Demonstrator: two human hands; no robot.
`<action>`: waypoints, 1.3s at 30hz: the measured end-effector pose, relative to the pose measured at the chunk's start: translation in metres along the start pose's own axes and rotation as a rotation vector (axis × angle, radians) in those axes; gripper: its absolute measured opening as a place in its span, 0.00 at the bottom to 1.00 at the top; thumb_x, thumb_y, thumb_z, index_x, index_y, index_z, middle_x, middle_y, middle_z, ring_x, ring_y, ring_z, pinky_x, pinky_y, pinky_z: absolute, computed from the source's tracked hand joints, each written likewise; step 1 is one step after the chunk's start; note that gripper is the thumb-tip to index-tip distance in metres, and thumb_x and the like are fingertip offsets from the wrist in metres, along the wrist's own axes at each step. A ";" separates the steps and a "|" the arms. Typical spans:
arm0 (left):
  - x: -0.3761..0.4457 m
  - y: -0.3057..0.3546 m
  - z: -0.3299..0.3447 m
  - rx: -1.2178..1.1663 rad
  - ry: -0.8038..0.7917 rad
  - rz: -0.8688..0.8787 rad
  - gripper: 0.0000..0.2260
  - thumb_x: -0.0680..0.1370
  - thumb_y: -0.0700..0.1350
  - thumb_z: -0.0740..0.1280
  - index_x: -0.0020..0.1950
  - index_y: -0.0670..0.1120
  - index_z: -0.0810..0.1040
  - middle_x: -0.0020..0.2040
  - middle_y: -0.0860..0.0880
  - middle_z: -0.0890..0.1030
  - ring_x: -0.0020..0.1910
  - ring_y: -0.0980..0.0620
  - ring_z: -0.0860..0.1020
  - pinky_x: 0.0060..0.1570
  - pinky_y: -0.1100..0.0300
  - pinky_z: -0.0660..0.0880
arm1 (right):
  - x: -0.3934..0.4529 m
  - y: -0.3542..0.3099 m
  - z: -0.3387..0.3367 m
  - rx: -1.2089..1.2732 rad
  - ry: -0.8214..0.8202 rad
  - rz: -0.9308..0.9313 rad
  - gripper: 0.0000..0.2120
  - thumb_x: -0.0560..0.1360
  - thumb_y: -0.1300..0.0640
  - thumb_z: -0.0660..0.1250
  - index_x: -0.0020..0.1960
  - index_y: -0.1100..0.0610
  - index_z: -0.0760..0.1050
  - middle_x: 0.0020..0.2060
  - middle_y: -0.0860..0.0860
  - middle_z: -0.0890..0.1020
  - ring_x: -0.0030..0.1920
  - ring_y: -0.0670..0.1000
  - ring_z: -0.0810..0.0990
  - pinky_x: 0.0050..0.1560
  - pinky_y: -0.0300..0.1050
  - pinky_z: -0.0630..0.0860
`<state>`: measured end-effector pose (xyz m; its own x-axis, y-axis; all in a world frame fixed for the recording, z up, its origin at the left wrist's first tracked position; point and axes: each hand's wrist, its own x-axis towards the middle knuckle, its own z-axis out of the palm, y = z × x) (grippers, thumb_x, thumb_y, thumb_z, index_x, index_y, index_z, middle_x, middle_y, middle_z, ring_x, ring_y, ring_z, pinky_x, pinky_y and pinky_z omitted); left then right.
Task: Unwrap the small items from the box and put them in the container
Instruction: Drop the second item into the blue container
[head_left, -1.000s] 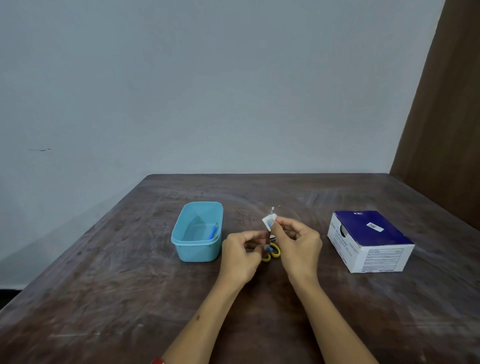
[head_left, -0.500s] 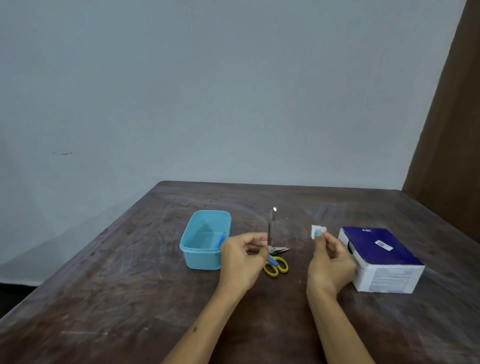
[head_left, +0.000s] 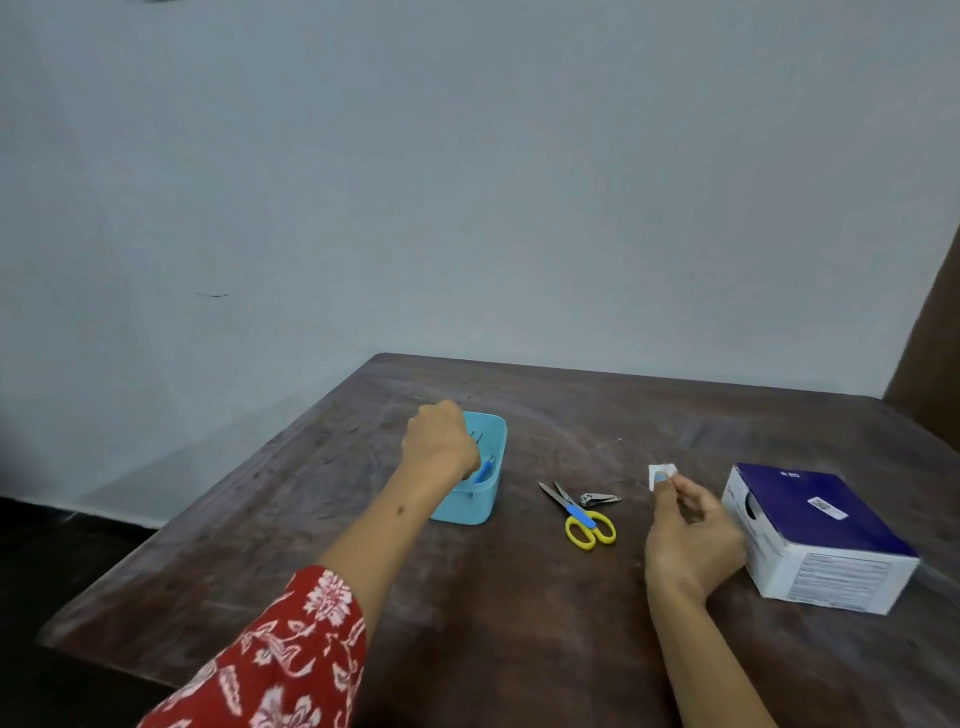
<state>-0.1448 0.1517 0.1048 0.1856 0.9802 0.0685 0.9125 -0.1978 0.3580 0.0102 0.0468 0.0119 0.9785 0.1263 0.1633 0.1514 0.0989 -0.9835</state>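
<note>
The light blue container (head_left: 467, 508) stands left of the table's middle, with a blue item (head_left: 483, 472) lying inside it. My left hand (head_left: 439, 439) hovers over its near-left corner with fingers curled; a thin dark metal item (head_left: 476, 434) pokes from the fingertips into the container. My right hand (head_left: 685, 540) is raised a little off the table beside the box and pinches a small white wrapper (head_left: 661, 474) with a blue spot. The white box with a dark blue top (head_left: 821, 535) sits closed at the right.
Yellow-handled scissors (head_left: 582, 514) and a metal nail clipper (head_left: 600, 499) lie between the container and my right hand. The brown wooden table (head_left: 519, 623) meets a pale wall at the back; a brown panel stands at the far right.
My left hand carried the thin item leftward from the middle to above the container. My right hand stayed by the box, holding the wrapper. The camera tilted and shifted.
</note>
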 end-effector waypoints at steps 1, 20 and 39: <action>0.002 0.001 0.003 0.016 -0.015 -0.005 0.12 0.72 0.38 0.68 0.55 0.38 0.73 0.57 0.41 0.77 0.57 0.44 0.76 0.45 0.58 0.73 | 0.000 0.000 0.000 -0.001 -0.006 0.001 0.08 0.74 0.59 0.69 0.52 0.60 0.81 0.39 0.49 0.79 0.41 0.48 0.78 0.47 0.43 0.74; -0.051 0.051 0.030 -0.053 0.121 0.321 0.10 0.75 0.47 0.67 0.48 0.40 0.79 0.48 0.41 0.81 0.50 0.40 0.79 0.46 0.52 0.76 | -0.005 -0.002 -0.001 0.076 -0.003 -0.046 0.12 0.74 0.62 0.66 0.55 0.51 0.78 0.35 0.40 0.77 0.37 0.41 0.76 0.47 0.44 0.73; -0.032 0.058 0.065 -0.352 -0.215 -0.094 0.08 0.73 0.43 0.69 0.40 0.40 0.75 0.43 0.41 0.82 0.29 0.48 0.81 0.24 0.61 0.76 | -0.004 0.010 0.003 0.118 -0.193 0.047 0.11 0.67 0.65 0.71 0.37 0.48 0.80 0.33 0.50 0.84 0.38 0.50 0.84 0.49 0.53 0.80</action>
<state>-0.0737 0.1087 0.0628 0.2131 0.9635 -0.1623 0.7557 -0.0573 0.6524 0.0077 0.0498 0.0020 0.9374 0.3186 0.1403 0.0774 0.2020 -0.9763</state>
